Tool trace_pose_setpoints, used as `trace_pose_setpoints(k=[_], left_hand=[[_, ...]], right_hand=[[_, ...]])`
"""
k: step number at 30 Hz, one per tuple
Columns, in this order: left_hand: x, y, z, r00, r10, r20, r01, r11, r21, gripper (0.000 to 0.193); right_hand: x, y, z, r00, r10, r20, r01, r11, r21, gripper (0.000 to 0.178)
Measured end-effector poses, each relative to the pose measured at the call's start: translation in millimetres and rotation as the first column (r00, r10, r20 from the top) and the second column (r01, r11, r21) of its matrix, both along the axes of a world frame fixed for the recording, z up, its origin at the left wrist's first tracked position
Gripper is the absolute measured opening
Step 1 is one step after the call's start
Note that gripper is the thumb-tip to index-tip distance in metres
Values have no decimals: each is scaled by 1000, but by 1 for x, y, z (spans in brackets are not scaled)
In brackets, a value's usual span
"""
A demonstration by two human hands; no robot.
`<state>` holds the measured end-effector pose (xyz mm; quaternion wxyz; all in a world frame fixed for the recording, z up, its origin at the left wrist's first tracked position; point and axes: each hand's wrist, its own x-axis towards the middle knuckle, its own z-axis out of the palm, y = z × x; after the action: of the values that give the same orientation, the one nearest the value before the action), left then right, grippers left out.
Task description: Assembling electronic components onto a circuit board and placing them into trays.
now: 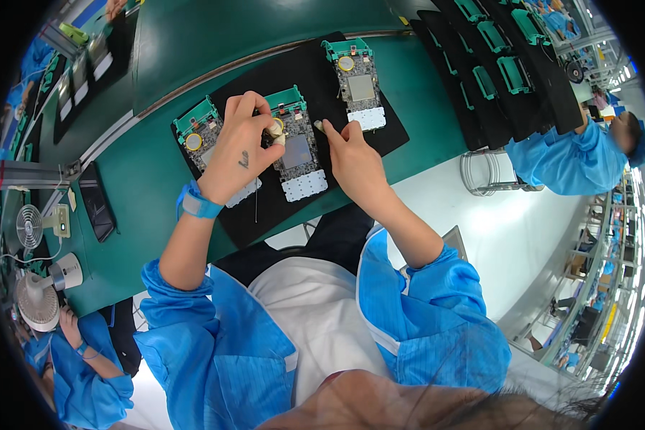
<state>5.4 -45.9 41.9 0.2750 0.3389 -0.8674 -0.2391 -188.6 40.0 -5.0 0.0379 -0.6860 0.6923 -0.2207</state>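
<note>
Three circuit boards with green plastic frames lie on a black mat. My left hand [240, 154], with a blue wrist strap, is over the left and middle boards. Its thumb and finger, in pale finger cots, close together beside the middle board [295, 152]; what they hold, if anything, is hidden. A thin dark strand [256, 204] shows below that hand. The left board [199, 140] is partly covered by it. My right hand [355, 161] hovers between the middle board and the right board [360, 87]. Its index finger, also in a cot, is stretched out, and nothing shows in it.
The black mat [390, 132] rests on a green table [132, 208]. A dark phone [96, 201] and small fans [37, 301] are at the left. Black trays with green frames [512, 74] stand at the far right. People in blue sit at both sides.
</note>
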Motion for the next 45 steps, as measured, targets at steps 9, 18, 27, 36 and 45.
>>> trace_pose_setpoints(k=[9, 18, 27, 36, 45], left_hand=[[-2, 3, -2, 1000, 28, -1, -28, 1000, 8, 22], [-6, 4, -6, 999, 46, -20, -47, 999, -7, 23], [-6, 6, -12, 998, 38, -46, -42, 996, -80, 22], [-7, 6, -12, 997, 66, -51, -71, 994, -87, 22], [-35, 23, -20, 966, -59, 253, 159, 904, -397, 36]], right_hand=[[-2, 4, 21, 961, 181, 207, -138, 969, -207, 38], [10, 5, 5, 961, 272, -45, -274, 932, -238, 44], [14, 7, -4, 919, 269, -290, -344, 905, -250, 63], [12, 6, -3, 921, 296, -253, -355, 906, -230, 54], [-74, -81, 9, 921, -250, 300, 322, 921, -219, 29]])
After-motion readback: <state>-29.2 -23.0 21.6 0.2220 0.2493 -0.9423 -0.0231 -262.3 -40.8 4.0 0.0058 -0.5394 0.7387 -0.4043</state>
